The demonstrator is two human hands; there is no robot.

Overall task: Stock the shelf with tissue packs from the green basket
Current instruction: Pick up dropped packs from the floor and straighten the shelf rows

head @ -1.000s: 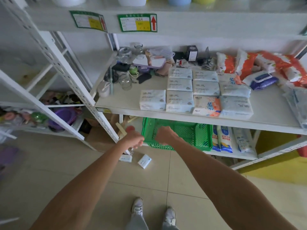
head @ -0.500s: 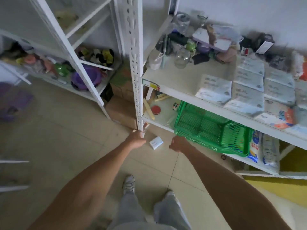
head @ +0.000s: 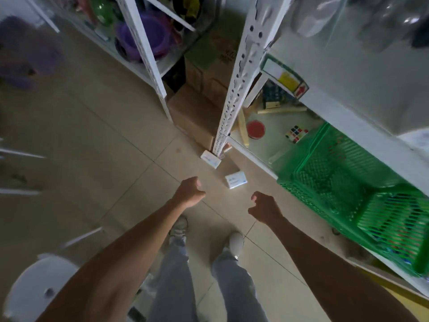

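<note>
Two small white tissue packs lie on the tiled floor: one [head: 235, 180] just ahead of my hands, the other [head: 210, 158] against the foot of the white shelf post [head: 236, 84]. My left hand [head: 190, 191] hovers over the floor left of the nearer pack, fingers loosely curled, holding nothing. My right hand [head: 263, 206] hangs to the pack's right, fingers also curled and empty. The green basket [head: 325, 180] sits on the lowest shelf board at the right, its front rim jutting over the floor. The upper shelf edge [head: 348, 117] crosses the right side.
Cardboard boxes [head: 197, 112] stand between the two shelf units. A red lid [head: 255, 129], wooden sticks and a puzzle cube [head: 296, 133] lie on the bottom board left of the basket. A purple bowl [head: 141, 36] sits on the left shelf. A white round stool [head: 39, 287] is at lower left.
The view has tipped down and moved closer to the floor. Both hands dropped from in front of the basket toward the two packs on the floor. The stocked shelf top has left the view.
</note>
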